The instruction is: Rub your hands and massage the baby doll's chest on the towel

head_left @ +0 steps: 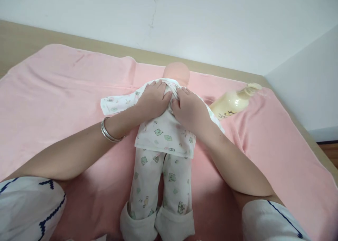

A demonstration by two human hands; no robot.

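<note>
- Head-cam view, looking down: a doll in a wht printed shirt & matching trousers lies centre on a pink cloth, head away from the wearer, legs toward.
- L hand: palm down on the shirt's upper part, thumb spread from the fingers; can't tell if it pinches fabric.
- R hand: on the shirt opp. the L hand, fingertips by bunched fabric nr the doll's head; grip unclear too. Hands are close, thumbs nearly meeting.
- One shirt sleeve sticks out to the L; trousers have wide wht cuffs.
- Pale yellow bottle: R of the doll, just beyond the R hand, slanted in view; can't tell if upright or lying.
- Silver bangle on L wrist; wearer's wht sleeves w/ dk blue lines.
- Cloth covers most of a wood-coloured desk against a wht wall.
</note>
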